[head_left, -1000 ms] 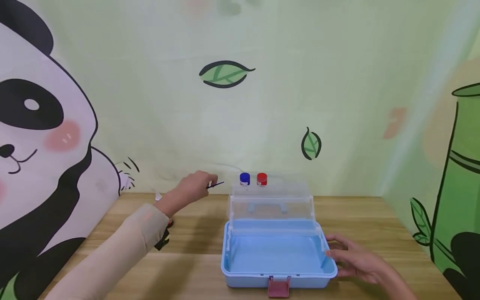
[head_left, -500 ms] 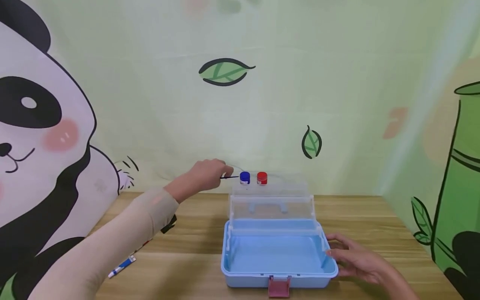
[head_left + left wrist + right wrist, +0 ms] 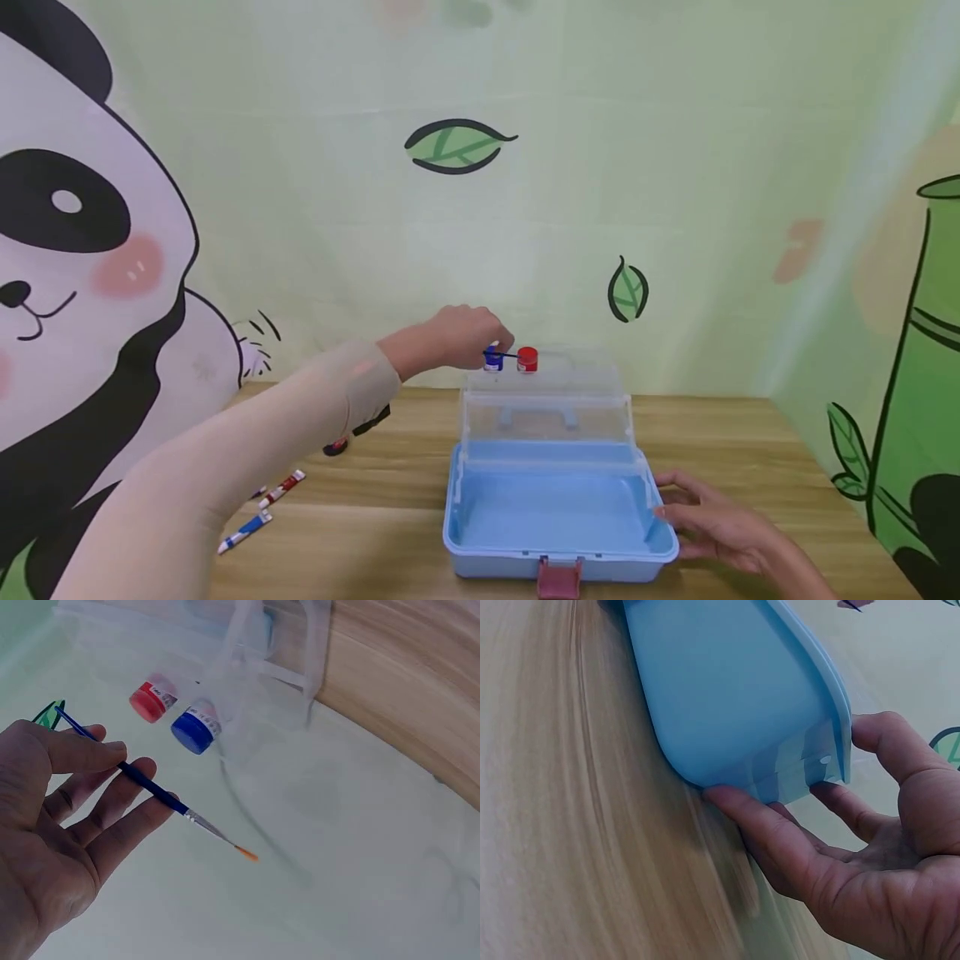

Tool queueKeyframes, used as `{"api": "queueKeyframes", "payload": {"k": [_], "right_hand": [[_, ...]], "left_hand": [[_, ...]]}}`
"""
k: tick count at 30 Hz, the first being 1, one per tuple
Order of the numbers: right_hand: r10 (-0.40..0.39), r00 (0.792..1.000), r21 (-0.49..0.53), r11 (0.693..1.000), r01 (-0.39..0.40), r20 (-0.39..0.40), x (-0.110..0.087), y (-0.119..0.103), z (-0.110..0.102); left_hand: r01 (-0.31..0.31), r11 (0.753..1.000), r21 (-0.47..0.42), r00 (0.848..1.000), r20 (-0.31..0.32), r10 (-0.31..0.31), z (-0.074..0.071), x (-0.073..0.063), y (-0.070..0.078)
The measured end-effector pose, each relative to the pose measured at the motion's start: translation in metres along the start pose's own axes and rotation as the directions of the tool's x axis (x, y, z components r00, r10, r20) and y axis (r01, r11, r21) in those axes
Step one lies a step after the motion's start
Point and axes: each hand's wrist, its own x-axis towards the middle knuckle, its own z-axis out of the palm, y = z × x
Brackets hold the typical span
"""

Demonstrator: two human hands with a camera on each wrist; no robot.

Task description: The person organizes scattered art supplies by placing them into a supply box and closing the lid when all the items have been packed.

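My left hand [image 3: 467, 336] pinches a paintbrush [image 3: 150, 784] between thumb and fingers, over the back of the box. The brush has a blue handle, a metal ferrule and orange bristles. A blue-capped paint jar [image 3: 193, 729] and a red-capped paint jar [image 3: 528, 360] sit side by side at the raised clear tray; in the head view the left hand partly covers the blue one. On the table stands a light blue plastic box [image 3: 555, 517], its lid up and its bottom bare. With thumb and fingers, my right hand [image 3: 840, 847] grips its right end wall.
A blue-and-white paint tube [image 3: 245, 532] and a red-and-white paint tube [image 3: 282, 489] lie on the table at left. Dark objects [image 3: 337, 447] show partly below the left sleeve. The box's pink latch [image 3: 558, 578] hangs at its front. A printed backdrop rises behind.
My left hand has moved right and slightly up with the paintbrush, from left of the jars to over the blue jar. My right hand stays on the box.
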Motion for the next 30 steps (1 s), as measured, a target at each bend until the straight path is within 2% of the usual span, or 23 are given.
{"api": "queueKeyframes", "payload": {"k": [5,11,16,21,25,30], "right_hand": [[0.007,1.000,0.005,1.000,-0.007,-0.003,-0.002,0.003,-0.002],[0.006,1.000,0.020,1.000,-0.006,0.013,-0.004,0.005,-0.002],[0.015,0.999,0.037,0.999,-0.016,0.032,-0.004,0.005,-0.001],[0.046,0.999,0.039,0.998,-0.047,0.015,-0.002,0.006,0.002],[0.057,0.998,0.017,0.998,-0.057,-0.014,0.001,0.003,0.004],[0.056,0.997,0.001,0.998,-0.056,-0.043,0.002,-0.001,0.001]], "left_hand": [[0.001,0.998,-0.062,1.000,-0.003,-0.001,-0.010,0.014,0.010],[0.000,0.990,-0.144,0.999,0.044,0.007,-0.018,0.026,0.020],[0.002,0.983,-0.186,0.993,0.118,0.021,-0.022,0.033,0.028],[0.043,0.963,-0.266,0.981,0.191,0.009,-0.023,0.037,0.035],[0.042,0.962,-0.271,0.979,0.204,0.015,-0.028,0.038,0.036],[0.038,0.958,-0.283,0.971,0.236,0.031,-0.034,0.048,0.038]]}}
